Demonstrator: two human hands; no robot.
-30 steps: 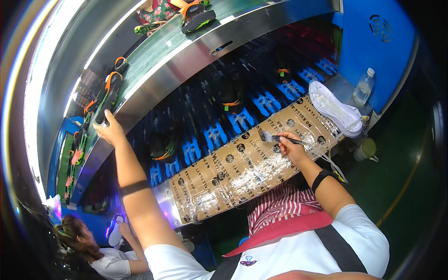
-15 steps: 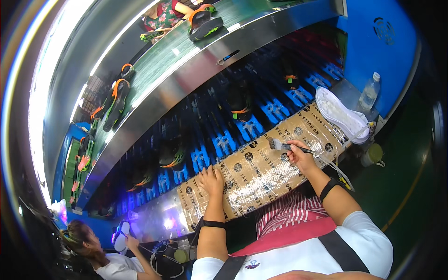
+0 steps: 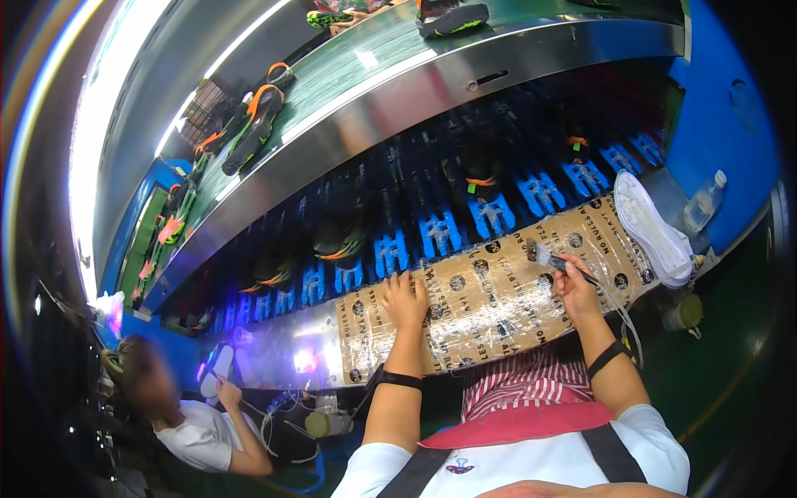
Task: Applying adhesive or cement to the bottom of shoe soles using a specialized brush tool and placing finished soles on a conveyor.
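Film-wrapped brown cardboard (image 3: pixel 515 309) lies along row of blue fork-shaped supports (image 3: pixel 442 236). R hand (image 3: pixel 577 290) holds dark-handled flat brush (image 3: pixel 549 257) firmly btwn thumb & fingers, over cardboard's R half; bristle contact, I cannot tell. L hand (image 3: pixel 405 300) rests at far edge, fingers slightly spread, grasping nothing visible. White shoe sole (image 3: pixel 649 226) is at R end.

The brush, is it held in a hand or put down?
Held: the right hand grips the brush, with its bristle end sticking out.
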